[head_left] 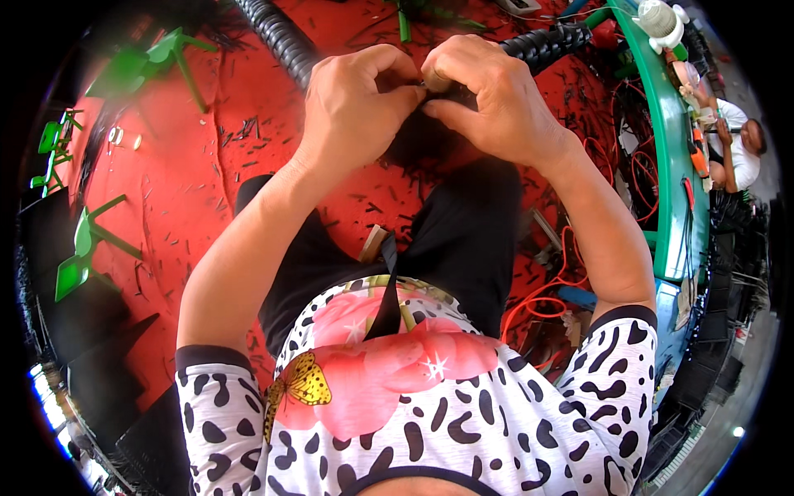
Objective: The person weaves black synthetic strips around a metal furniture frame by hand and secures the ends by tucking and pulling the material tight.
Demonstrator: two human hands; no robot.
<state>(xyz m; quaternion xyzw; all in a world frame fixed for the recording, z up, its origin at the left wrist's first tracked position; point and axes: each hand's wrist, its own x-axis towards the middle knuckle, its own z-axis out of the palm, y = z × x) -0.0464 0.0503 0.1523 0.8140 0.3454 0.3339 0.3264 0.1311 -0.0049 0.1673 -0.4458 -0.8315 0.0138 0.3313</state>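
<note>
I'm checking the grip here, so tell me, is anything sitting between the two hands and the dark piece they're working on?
Nothing visible does. The left hand and the right hand both already pinch the dark piece with their fingertips, above the lap. The black corrugated hose lies behind the hands, on the red floor, not between them.

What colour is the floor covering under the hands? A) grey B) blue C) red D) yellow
C: the left hand and right hand work a small dark piece over a red floor covering strewn with dark scraps; black corrugated hoses lie across it.
</note>
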